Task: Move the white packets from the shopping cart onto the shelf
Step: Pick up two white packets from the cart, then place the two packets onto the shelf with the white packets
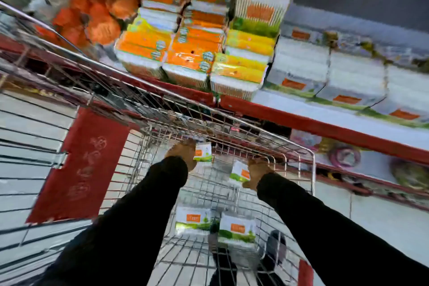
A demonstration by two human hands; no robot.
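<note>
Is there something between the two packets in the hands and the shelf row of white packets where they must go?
Yes. The left hand and right hand each hold a white packet inside the cart, so its far wire wall stands before the shelf row. Lifting over the rim should clear it.

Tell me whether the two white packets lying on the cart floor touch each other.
Apart. The head view shows the left packet and the right packet on the cart floor with a dark strip of wire mesh between them.

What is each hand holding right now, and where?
Left hand grips a white packet by its left side; right hand grips another packet by its right side.
</note>
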